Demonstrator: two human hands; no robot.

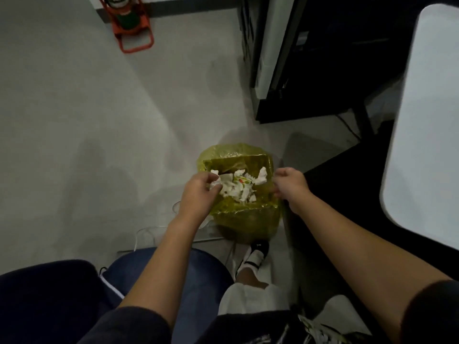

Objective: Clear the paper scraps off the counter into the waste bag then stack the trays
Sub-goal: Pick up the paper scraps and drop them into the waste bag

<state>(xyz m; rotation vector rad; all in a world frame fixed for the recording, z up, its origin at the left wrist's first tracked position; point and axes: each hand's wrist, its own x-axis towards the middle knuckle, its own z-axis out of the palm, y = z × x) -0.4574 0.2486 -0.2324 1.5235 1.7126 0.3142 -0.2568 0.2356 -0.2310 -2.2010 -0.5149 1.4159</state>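
A yellow waste bag [248,219] lines a small bin on the floor, its mouth open and holding several crumpled white paper scraps [238,187]. My left hand [198,192] hovers over the bag's left rim, fingers curled round a crumpled white scrap [215,182]. My right hand [289,184] pinches the bag's right rim. No trays are in view.
A white counter [422,135] with a rounded corner stands at the right. A black cabinet [310,70] is behind the bin. A red stand [131,26] sits far back on the grey floor. My foot [255,254] is just in front of the bin.
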